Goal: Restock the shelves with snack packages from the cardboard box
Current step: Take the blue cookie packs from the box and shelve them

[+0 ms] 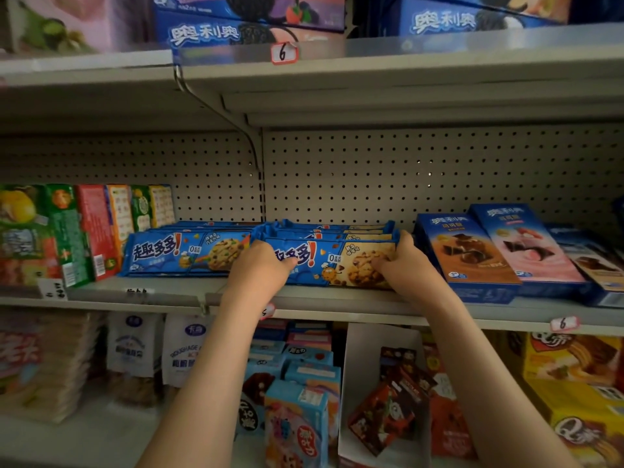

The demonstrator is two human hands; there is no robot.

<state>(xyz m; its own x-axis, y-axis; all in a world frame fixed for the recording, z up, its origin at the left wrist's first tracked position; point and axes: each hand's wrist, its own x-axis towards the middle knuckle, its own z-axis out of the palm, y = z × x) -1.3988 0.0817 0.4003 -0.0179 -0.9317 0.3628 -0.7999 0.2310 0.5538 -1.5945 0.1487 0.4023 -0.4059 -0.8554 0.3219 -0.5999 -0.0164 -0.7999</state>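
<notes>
A stack of blue cookie packs [332,255] lies flat on the middle shelf [175,292], right of a second stack of the same blue packs [185,253]. My left hand [261,266] grips the left end of the right stack, thumb on the top pack's face. My right hand [403,261] holds the stack's right end, fingers curled over the front pack. The cardboard box is out of view.
Blue wafer boxes [472,255] lean right of the stack. Green and red boxes [77,231] stand to the left. The pegboard back wall [371,177] is bare above the packs. An upper shelf [371,72] carries blue cookie boxes. The lower shelf holds snack boxes and bags.
</notes>
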